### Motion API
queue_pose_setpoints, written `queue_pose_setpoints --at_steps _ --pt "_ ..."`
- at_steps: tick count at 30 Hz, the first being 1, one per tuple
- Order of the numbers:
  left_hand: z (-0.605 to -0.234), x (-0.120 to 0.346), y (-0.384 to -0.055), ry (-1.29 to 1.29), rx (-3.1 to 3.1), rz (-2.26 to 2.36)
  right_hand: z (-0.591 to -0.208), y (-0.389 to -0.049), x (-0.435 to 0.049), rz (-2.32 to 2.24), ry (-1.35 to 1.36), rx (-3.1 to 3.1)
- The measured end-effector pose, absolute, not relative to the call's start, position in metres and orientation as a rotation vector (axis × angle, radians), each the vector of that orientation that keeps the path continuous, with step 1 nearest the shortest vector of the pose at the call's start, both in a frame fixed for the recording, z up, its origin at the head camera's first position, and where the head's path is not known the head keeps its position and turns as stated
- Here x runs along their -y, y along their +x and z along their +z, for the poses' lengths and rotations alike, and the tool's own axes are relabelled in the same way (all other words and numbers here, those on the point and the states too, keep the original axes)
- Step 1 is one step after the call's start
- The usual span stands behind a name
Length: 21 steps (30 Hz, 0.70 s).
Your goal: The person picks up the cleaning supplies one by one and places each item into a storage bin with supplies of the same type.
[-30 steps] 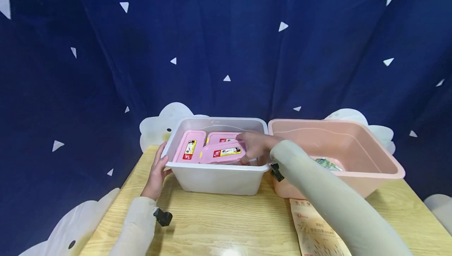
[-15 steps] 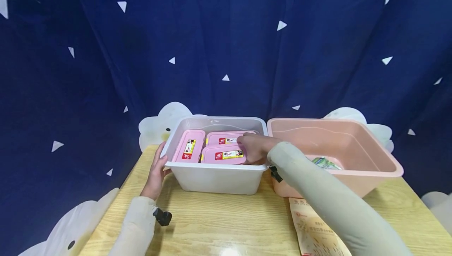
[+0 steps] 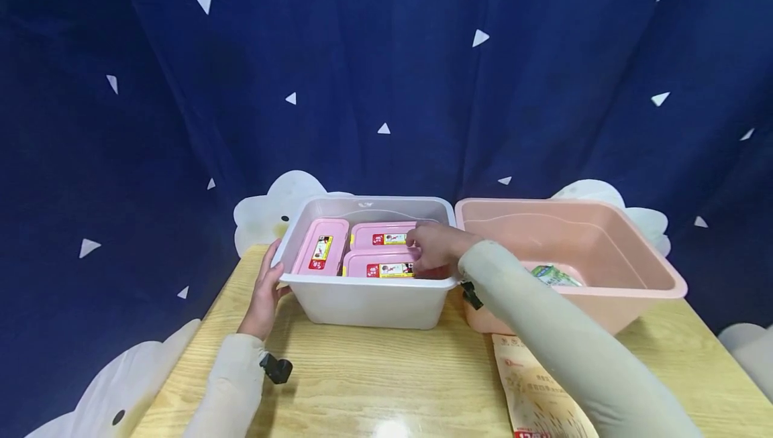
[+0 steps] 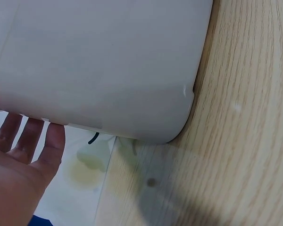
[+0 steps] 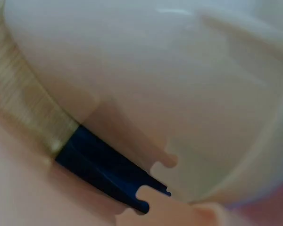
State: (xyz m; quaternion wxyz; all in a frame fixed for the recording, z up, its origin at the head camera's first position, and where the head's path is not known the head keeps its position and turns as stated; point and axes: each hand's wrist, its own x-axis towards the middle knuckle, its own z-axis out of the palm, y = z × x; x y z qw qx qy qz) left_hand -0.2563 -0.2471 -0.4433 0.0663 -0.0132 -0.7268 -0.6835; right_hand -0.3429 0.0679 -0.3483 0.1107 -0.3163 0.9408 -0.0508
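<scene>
A white bin [image 3: 374,302] on the table holds several pink lidded boxes with red and yellow labels. One pink box [image 3: 314,257] lies lengthwise at the bin's left; behind, another pink box [image 3: 365,237] lies crosswise. My left hand [image 3: 266,297] grips the bin's left rim, its thumb over the edge; in the left wrist view its fingers sit against the outer side. Inside the bin, my right hand [image 3: 436,250] holds the right end of the front pink box [image 3: 362,260], fingers bent over it. That end is partly hidden by the hand.
A peach bin [image 3: 604,250] stands close against the white bin's right, with a green and white packet [image 3: 554,276] inside. A beige printed pouch [image 3: 531,384] lies on the wooden table [image 3: 362,371], partly under the right sleeve. A dark blue curtain [image 3: 386,76] hangs behind.
The front pink box, tilted a second ago, has gone down to lie level before the rear one. My right hand has gone down with it; my left hand has stayed on the rim.
</scene>
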Motion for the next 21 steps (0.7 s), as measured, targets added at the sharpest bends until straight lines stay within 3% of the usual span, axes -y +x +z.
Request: queue_pose_setpoints --at_steps 12,21 --pt "-0.443 0.244 -0.255 -0.047 2.191 -2.069 -0.343 -0.339 -0.071 -0.054 -0.988 -2.704" --pt "-0.44 0.245 -0.255 -0.057 2.171 -2.081 -0.339 -0.333 -0.07 -0.088 -0.872 -2.65"
